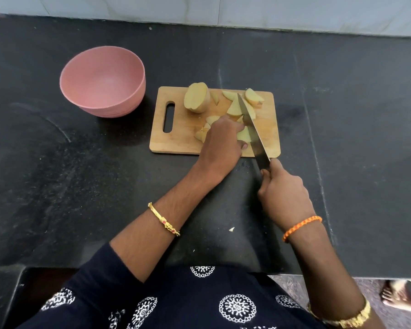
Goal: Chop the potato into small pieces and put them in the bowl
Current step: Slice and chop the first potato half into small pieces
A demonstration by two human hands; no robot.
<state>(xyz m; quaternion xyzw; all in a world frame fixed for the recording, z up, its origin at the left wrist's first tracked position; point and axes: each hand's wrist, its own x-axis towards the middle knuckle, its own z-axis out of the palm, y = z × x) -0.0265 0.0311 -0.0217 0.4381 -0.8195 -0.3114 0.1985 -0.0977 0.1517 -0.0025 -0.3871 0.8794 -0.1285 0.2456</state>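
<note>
Left hand: the left hand (220,138) has its fingers curled down over a potato wedge (244,134), pinning it to the cutting board (176,138).
Right hand: the right hand (282,188) is clenched round the handle of the knife (253,129); the blade runs forward along the wedge, right beside the left fingertips.
Potato: an uncut half (196,98) stands beyond the left hand; loose wedges (253,97) lie beyond both hands and just left of the left knuckles.
Bowl: the pink bowl (102,81) sits well to the left of the left hand, beside the board, with no pieces in it.
Stage: judged early, since most of the potato is in large pieces.
Risk: the blade is so close to the left fingers that a slip on the wet, curved wedge could nick them; a wedge rolling under pressure could also skid off the board, as a scrap (231,229) near the left forearm suggests.
</note>
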